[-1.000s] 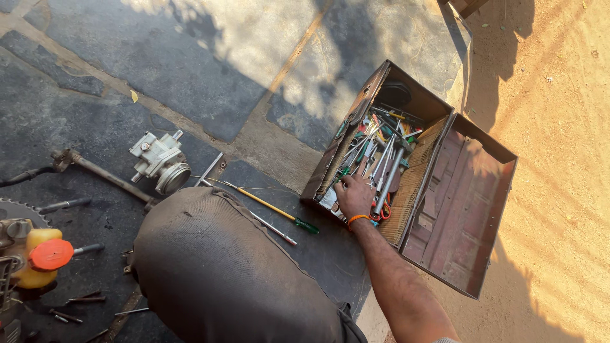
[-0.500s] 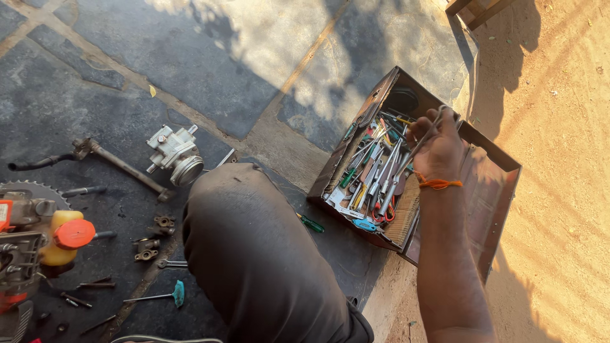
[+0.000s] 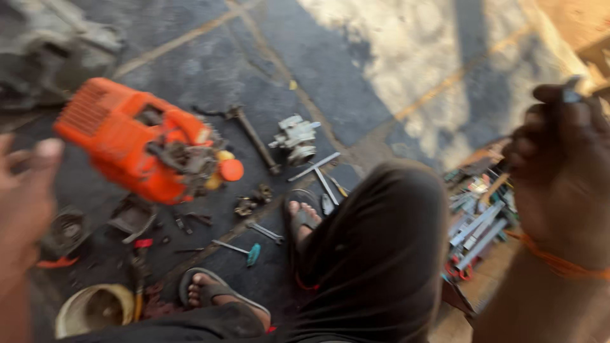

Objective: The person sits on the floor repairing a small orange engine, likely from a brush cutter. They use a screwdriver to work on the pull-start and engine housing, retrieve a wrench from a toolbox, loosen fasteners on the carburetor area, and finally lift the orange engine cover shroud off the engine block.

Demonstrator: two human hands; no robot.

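Note:
My right hand [image 3: 559, 171] is raised close to the camera at the right edge. Its fingers are closed on a small grey metal tool [image 3: 572, 95], too blurred to tell its kind, and an orange band circles the wrist. Below it an open toolbox [image 3: 476, 219] holds several wrenches and screwdrivers. My left hand [image 3: 25, 203] is lifted at the left edge with nothing in it, fingers loosely apart. An orange engine housing [image 3: 136, 146] with a round orange cap sits on the ground just right of that hand.
My bent knee in dark cloth [image 3: 381, 254] fills the lower middle, with sandalled feet [image 3: 210, 289] on dark paving. A grey carburettor-like part [image 3: 295, 136], a long rod [image 3: 254, 140], loose wrenches [image 3: 318, 168], a teal-handled screwdriver [image 3: 244, 251] and a pale bowl [image 3: 95, 308] lie around.
My right hand has lifted out of the toolbox, holding a small tool. The view has swung left and closer, bringing the orange engine housing and my left hand into sight.

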